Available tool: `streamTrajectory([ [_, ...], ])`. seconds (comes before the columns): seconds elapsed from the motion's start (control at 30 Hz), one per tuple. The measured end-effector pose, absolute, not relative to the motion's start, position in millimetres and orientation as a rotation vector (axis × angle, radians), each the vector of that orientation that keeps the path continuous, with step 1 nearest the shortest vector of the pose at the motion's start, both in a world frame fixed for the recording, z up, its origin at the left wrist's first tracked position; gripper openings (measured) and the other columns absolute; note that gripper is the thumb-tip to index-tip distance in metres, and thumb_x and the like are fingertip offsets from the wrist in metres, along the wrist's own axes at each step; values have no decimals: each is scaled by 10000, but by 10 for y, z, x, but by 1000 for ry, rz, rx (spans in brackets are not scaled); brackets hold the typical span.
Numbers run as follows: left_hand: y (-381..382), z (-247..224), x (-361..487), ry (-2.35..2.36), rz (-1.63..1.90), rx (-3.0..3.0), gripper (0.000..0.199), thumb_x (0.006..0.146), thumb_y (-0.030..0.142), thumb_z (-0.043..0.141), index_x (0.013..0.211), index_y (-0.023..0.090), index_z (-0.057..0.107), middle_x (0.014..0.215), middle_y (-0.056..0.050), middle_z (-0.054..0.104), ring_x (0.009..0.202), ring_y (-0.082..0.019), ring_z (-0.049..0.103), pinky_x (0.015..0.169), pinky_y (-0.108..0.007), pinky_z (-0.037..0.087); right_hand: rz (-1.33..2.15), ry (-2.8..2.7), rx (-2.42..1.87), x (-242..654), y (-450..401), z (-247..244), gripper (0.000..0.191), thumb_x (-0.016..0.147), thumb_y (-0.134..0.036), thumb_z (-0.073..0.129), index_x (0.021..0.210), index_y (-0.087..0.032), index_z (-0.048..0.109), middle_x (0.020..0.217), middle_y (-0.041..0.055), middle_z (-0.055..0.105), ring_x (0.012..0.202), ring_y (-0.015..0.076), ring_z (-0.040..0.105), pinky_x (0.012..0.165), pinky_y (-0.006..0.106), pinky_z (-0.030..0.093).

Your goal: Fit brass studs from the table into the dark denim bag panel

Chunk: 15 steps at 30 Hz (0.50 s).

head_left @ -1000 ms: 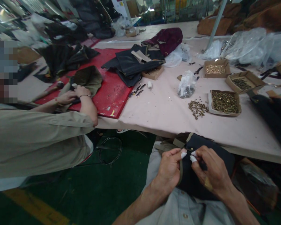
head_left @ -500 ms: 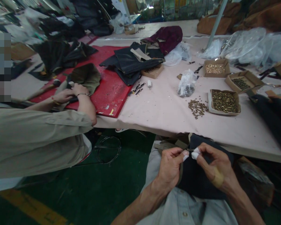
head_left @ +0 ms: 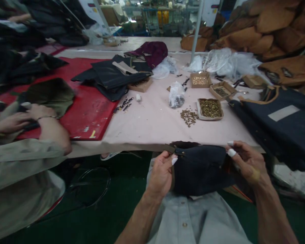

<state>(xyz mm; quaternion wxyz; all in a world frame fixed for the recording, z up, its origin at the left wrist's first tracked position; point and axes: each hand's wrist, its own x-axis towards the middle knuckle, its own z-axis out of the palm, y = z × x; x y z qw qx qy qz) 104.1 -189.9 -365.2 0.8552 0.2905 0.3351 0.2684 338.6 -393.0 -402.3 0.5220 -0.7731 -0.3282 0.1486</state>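
A dark navy fabric piece lies across my lap against the table edge. At its upper left corner, my left hand is closed, pinching the corner where a short dark strap and a small brass-coloured stud show. White tape covers its thumb tip. Beside the fabric's right edge is my right hand, its taped thumb and forefinger slightly apart. Nothing shows between them, and whether they touch the cloth is unclear.
Open boxes of small metal rivets stand ahead, with loose rivets beside them. A dark bag hangs over the table's right edge. At left, a co-worker's hands handle olive cloth on a red board.
My right hand has moved away from the strap to the fabric's right edge. My left hand keeps its pinch. The view has turned right, bringing more of the dark bag into sight.
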Motion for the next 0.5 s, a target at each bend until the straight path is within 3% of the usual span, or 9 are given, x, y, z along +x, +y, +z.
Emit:
streamTrajectory([
  [0.13, -1850, -3546, 1028, 587, 528, 681, 287, 749, 186, 891, 1014, 150, 785, 974, -87, 792, 944, -230, 747, 864, -293, 577, 374, -1169, -1937, 3331, -4032, -3897, 816, 829, -433, 839, 1536, -236, 483, 1534, 161, 543, 1392, 376, 531, 1168, 595, 445],
  [0.2, -1865, -3458, 997, 544, 512, 691, 332, 740, 197, 892, 1052, 151, 787, 1018, -102, 792, 961, -249, 749, 901, -325, 593, 319, -1337, -1939, 3217, -3951, -3824, 926, 804, -369, 849, 1600, -223, 398, 1621, 177, 441, 1490, 397, 416, 1233, 622, 353],
  [0.27, -1868, -3378, 945, 555, 529, 690, 370, 718, 224, 907, 1065, 166, 792, 1050, -103, 792, 945, -256, 752, 868, -329, 616, 210, -1411, -1903, 3117, -3850, -3753, 770, 852, -291, 774, 1548, -207, 454, 1570, 182, 501, 1471, 385, 446, 1227, 605, 366],
  [0.37, -1779, -3314, 879, 696, 625, 666, 436, 651, 249, 946, 1061, 214, 802, 1095, -84, 795, 913, -269, 758, 754, -305, 648, 116, -1377, -1832, 3068, -3762, -3641, 396, 900, -183, 619, 1293, -228, 622, 1285, 120, 696, 1222, 312, 650, 1070, 476, 532],
  [0.43, -1665, -3284, 867, 755, 689, 650, 482, 593, 241, 973, 1044, 249, 803, 1103, -56, 801, 904, -258, 760, 720, -268, 654, 102, -1346, -1818, 3108, -3767, -3532, 359, 865, -146, 588, 1202, -246, 658, 1177, 82, 728, 1092, 279, 696, 956, 405, 579],
  [0.5, -1550, -3241, 859, 741, 724, 681, 563, 525, 279, 1002, 1050, 253, 801, 1130, -60, 799, 969, -290, 760, 742, -273, 667, 37, -1317, -1836, 3209, -3809, -3351, 395, 839, -143, 595, 1207, -258, 678, 1188, 76, 732, 1091, 284, 696, 923, 391, 584],
])
